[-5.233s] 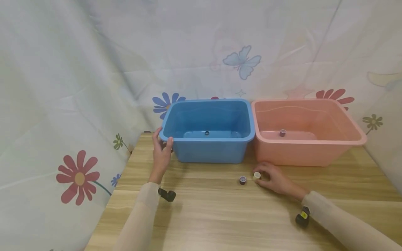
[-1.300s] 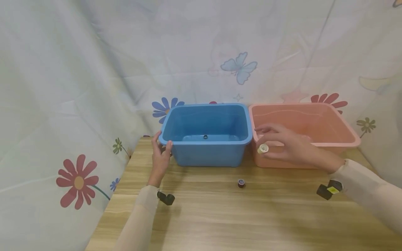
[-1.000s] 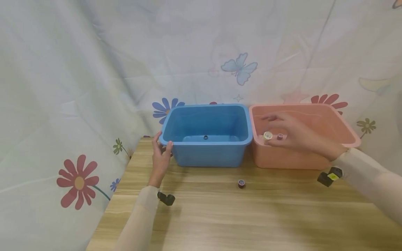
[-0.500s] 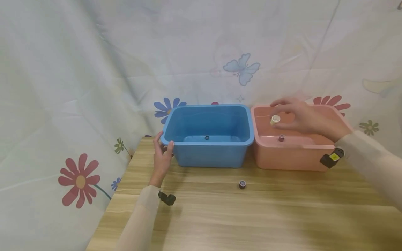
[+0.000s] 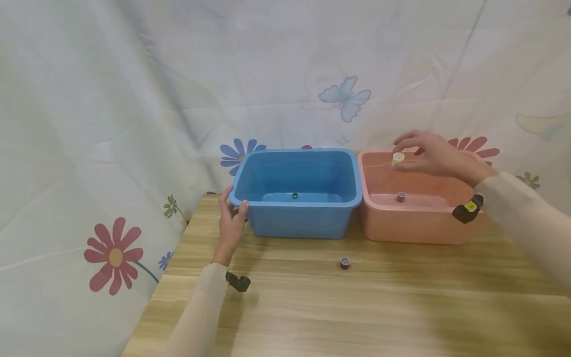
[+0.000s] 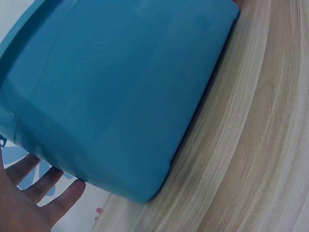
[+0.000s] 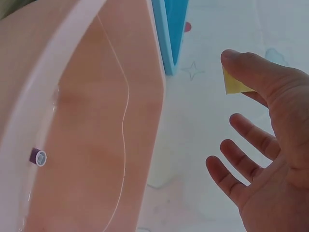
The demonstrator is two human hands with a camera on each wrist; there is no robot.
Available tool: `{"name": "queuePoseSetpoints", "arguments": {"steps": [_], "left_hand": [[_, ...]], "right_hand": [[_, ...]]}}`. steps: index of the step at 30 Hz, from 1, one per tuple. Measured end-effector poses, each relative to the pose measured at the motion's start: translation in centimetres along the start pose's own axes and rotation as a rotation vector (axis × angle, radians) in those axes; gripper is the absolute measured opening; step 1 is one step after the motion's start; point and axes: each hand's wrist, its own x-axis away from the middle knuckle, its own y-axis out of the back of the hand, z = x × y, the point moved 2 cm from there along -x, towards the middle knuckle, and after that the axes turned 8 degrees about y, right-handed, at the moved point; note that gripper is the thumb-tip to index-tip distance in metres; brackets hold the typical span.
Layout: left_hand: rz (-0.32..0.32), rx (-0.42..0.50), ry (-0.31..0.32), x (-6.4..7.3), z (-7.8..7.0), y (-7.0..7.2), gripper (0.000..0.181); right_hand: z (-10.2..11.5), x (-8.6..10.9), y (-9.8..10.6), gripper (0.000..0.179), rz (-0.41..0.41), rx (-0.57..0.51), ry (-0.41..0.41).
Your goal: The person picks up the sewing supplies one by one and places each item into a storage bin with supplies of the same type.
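Note:
My right hand (image 5: 432, 153) pinches a small pale-yellow cylinder (image 5: 397, 159) with a white hollow end between thumb and index finger. It is held high over the pink tub (image 5: 410, 223), near the back rim; in the right wrist view the other fingers are spread apart. Inside that tub sits a small purple cylinder (image 7: 36, 157) with a whitish end. My left hand (image 5: 231, 227) grips the front left corner of the blue tub (image 5: 299, 220), thumb at the front rim and fingers along the side. A similar dark purple cylinder (image 5: 345, 263) stands on the table before the tubs.
A small dark round piece (image 5: 295, 196) lies on the blue tub's floor. The two tubs stand side by side on the wooden table (image 5: 285, 307). A patterned cloth (image 5: 267, 74) hangs right behind them and along the left.
My right hand has picked the pale-yellow cylinder up from the table and carried it up and back over the pink tub. The left hand has stayed at the blue tub.

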Motion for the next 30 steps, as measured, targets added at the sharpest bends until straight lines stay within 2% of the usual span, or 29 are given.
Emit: {"name": "queuePoseSetpoints", "arguments": {"steps": [2,4,5,9,11,17,22,30], "left_hand": [[0.009,0.000,0.010,0.0,-0.1,0.0,0.066],[0.018,-0.005,0.021,0.4,-1.1,0.1,0.067],[0.018,-0.007,0.020,0.4,-1.1,0.1,0.066],[-0.001,-0.007,0.010,0.4,-1.0,0.0,0.062],[-0.007,-0.002,0.009,0.0,-0.1,0.0,0.062],[0.024,-0.004,0.042,0.1,-0.6,0.2,0.067],[0.016,-0.011,0.031,0.1,-0.7,0.2,0.067],[-0.014,-0.009,-0.002,0.2,-0.2,0.0,0.063]], "right_hand": [[-0.5,-0.2,0.1,0.027,0.007,0.000,-0.031],[-1.0,-0.3,0.2,0.029,0.012,0.007,-0.058],[-1.2,-0.3,0.3,0.030,0.013,0.008,-0.068],[-1.9,-0.5,0.4,0.033,0.013,0.006,-0.094],[-2.3,-0.6,0.4,0.034,0.012,0.003,-0.098],[-3.2,-0.9,0.4,0.039,0.008,-0.005,-0.131],[-4.0,-1.1,0.4,0.039,0.003,-0.017,-0.166],[-5.3,-1.3,-0.5,0.043,0.002,-0.048,-0.213]]}}
